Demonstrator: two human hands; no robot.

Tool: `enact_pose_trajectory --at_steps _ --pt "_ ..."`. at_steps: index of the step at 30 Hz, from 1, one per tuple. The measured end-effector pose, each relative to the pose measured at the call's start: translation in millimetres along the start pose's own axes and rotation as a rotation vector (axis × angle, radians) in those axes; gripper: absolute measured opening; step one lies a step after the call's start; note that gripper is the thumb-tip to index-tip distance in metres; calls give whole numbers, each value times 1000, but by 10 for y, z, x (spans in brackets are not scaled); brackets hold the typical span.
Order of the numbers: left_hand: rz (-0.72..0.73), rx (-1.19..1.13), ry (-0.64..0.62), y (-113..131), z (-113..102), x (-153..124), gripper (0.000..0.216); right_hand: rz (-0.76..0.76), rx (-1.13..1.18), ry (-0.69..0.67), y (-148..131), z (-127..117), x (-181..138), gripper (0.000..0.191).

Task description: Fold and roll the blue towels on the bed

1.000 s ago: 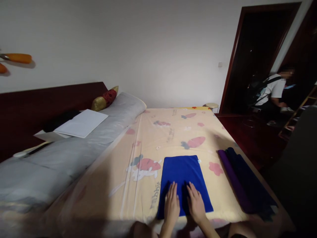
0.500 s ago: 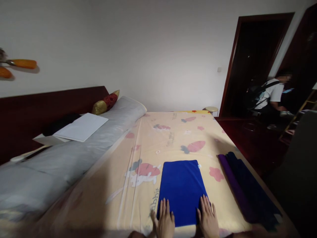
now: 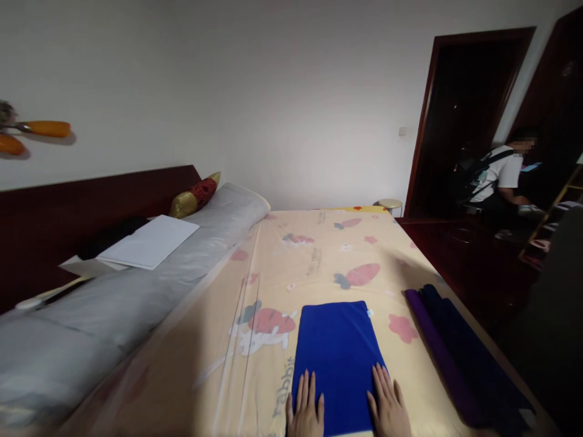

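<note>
Open bedsheet ahead — dark folded cloths (right edge) block.

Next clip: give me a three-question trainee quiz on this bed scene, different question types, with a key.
1. True or false: both hands lie flat on the blue cloth.
2. What lies on the bed sheet to the right of the blue cloth? A) a pillow B) dark folded cloths C) a book
3. Fill in: the left hand is at the cloth's near-left corner, the right hand at its near-____ corner.

Key:
1. True; fingers spread, palms down.
2. B, the dark cloths along the bed's right edge.
3. right
</note>
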State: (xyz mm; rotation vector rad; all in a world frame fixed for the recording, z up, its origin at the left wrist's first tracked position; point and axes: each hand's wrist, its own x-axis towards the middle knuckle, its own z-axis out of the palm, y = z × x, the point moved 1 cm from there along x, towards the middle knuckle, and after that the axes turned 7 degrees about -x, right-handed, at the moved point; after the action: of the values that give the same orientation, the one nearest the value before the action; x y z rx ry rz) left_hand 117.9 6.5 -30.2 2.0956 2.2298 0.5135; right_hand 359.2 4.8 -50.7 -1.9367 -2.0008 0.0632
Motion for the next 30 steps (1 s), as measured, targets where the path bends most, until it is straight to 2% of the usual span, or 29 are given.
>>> enact_pose_trajectory --at_steps 3,6,10,12,14,17,20,22,26,28,30 --pt "-31 22 38 -64 64 11 51 30 -17 54 136 185 0 56" --pt "-52 -7 34 108 150 188 56 -49 10 26 -45 294 171 50" --pt "190 -119 -75 413 233 536 63 -306 92 -132 -433 265 535 49" --pt "218 -118 -110 393 239 673 58 -361 108 -148 -469 222 698 51" --pt "113 -78 -83 223 217 760 53 -269 84 -91 -352 199 816 53" --pt "-46 4 -9 -106 175 806 53 -47 13 15 -84 225 885 58" --pt "-71 58 12 -212 186 831 51 -24 -10 38 -46 282 893 59" --pt "-4 53 -1 -109 226 899 51 -127 22 0 -205 296 938 56" --pt "321 -36 -75 224 289 1231 57 -395 111 -136 -601 230 1258 51" --pt "343 -43 -101 280 275 1472 54 -416 115 -168 -630 181 1511 51" --pt "258 -23 -108 226 232 1707 51 -352 89 -169 -504 148 1761 52"
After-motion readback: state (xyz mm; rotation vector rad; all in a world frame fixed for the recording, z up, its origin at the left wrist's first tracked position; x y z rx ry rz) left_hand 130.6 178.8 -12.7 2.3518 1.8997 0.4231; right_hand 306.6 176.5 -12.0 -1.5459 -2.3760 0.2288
